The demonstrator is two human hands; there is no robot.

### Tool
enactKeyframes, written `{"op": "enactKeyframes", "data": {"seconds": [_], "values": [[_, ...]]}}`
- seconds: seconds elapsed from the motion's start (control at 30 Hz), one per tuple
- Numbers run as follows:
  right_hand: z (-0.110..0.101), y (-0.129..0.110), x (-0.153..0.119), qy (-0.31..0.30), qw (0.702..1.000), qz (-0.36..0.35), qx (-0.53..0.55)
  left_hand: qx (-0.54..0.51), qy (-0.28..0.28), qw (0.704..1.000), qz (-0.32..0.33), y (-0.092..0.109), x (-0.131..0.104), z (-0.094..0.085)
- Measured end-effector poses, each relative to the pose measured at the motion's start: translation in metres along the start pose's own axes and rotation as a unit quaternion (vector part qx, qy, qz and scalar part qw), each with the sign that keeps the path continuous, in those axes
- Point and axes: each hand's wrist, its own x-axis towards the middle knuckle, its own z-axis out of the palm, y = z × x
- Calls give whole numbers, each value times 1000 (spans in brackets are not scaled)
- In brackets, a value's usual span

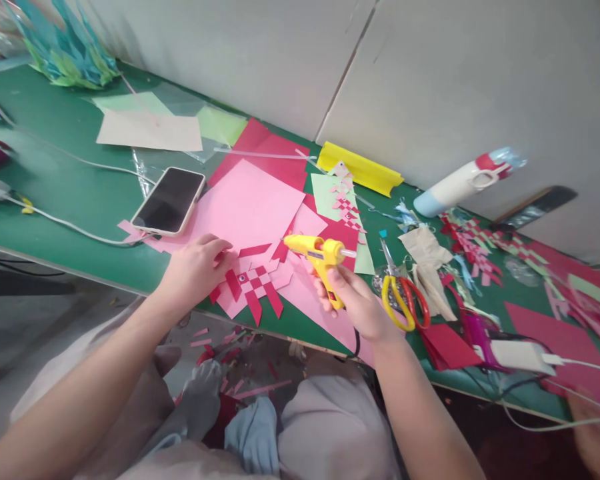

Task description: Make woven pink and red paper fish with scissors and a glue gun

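Observation:
A yellow hot glue gun (315,252) is in my right hand (355,293), its nozzle pointing left over the pink paper and a clear glue stick showing at its back. My left hand (195,270) rests at the left end of a woven red-and-pink paper fish (257,285) with a small eye. The left fingers are bent together, and what may be between them is hidden. The fish lies at the table's front edge, with loose red and pink strips around it. Under and behind it spreads a large pink paper sheet (253,197).
A phone (167,202) lies left of the pink sheet. Yellow-and-red-handled scissors (400,303), red paper and a white charger (520,355) with cables are on the right. A white bottle (460,183) leans near the wall. Paper scraps litter the floor.

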Motion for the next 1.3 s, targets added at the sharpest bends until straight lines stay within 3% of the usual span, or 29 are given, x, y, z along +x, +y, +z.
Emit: {"op": "enactKeyframes", "data": {"seconds": [0.17,0.37,1.3], "values": [[19,-8,27,-94,995,29,-1,13,-6,1000,0,0,-4,1],[31,-6,42,-144,987,67,5,20,2,1000,2,-1,-8,3],[36,-3,49,-114,988,8,-102,34,22,999,34,-6,-6,7]]}}
